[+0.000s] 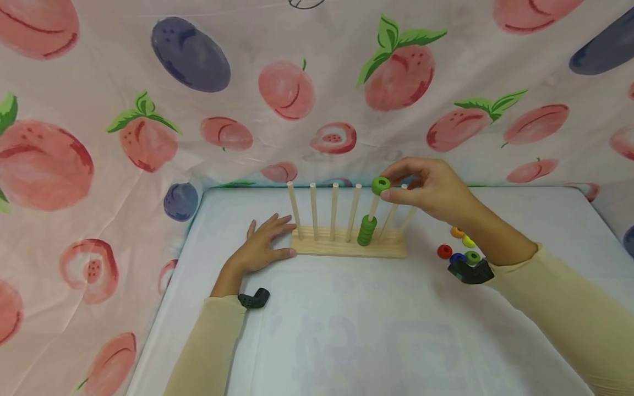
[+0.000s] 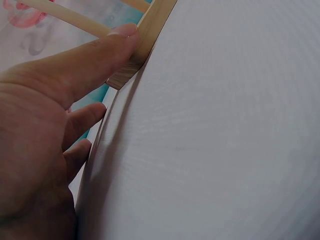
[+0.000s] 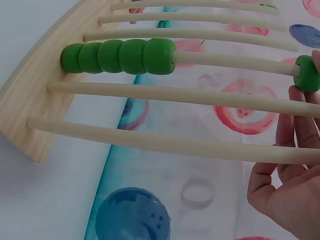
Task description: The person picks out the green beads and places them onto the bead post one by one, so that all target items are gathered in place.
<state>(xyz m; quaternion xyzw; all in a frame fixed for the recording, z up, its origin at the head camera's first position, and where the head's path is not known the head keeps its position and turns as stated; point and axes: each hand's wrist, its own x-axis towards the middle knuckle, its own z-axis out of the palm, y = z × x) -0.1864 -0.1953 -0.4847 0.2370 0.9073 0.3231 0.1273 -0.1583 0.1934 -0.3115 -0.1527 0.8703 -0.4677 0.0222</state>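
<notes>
A wooden base (image 1: 346, 249) with several upright pegs stands at the back of the table. Several green beads (image 1: 366, 231) are stacked low on one peg, also seen in the right wrist view as green beads (image 3: 120, 56). At the top of that same peg the right hand (image 1: 436, 187) pinches another green bead (image 1: 381, 185), which sits at the peg's tip in the right wrist view. The left hand (image 1: 260, 246) rests with fingers spread at the base's left end; in the left wrist view its thumb (image 2: 107, 55) touches the wood.
To the right, below the right forearm, lie loose beads: a red bead (image 1: 444, 251), an orange bead (image 1: 457, 232), a yellow one, a blue one and a green bead (image 1: 473, 257). Behind the white table (image 1: 346, 330) hangs a fruit-print cloth (image 1: 223, 170).
</notes>
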